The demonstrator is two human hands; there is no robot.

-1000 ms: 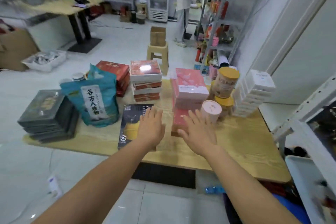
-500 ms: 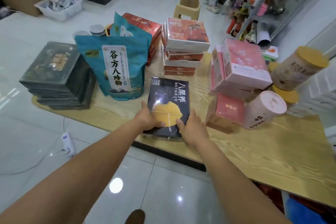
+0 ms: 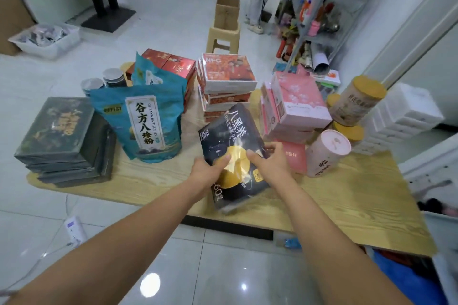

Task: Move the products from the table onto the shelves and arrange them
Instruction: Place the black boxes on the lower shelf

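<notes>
Black box [image 3: 230,136] tilted, long axis fwd

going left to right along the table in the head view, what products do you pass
stack of dark green boxes → teal pouch → black box → stack of pink boxes → yellow-lidded canister → stack of white boxes

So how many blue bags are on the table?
2. The front bag stands beside the grey boxes; the back bag pokes up right behind it. Others could be hidden behind them.
</notes>
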